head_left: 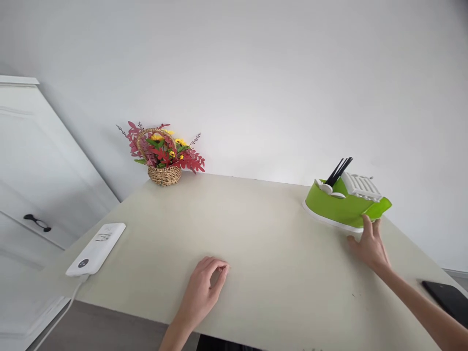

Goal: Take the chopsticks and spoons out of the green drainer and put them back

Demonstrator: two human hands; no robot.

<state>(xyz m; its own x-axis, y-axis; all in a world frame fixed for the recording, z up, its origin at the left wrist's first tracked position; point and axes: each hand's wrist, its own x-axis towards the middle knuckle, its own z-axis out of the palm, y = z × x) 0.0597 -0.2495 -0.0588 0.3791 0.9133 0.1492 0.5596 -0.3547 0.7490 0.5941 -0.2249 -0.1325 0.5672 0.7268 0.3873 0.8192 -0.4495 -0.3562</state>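
Note:
My left hand [206, 287] rests near the front of the table, its fingers curled so the thumb meets the fingertips; nothing shows in it. At the right, my right hand [371, 246] reaches to the end of a green and white utensil holder [331, 207]. Its fingers are stretched up against the underside of the holder's bright green spout-like piece [378, 208], the thumb apart from them. Black chopsticks [340, 171] and white spoons [326, 188] stand in the holder's left part. A white slatted rack [361, 186] covers its right part.
A wicker basket [164, 175] of artificial flowers stands at the table's back left. A white power strip [97, 248] with a cord lies along the left edge. A black phone [448, 298] lies at the right. Beside the table [256, 229] stands a white cabinet [36, 170].

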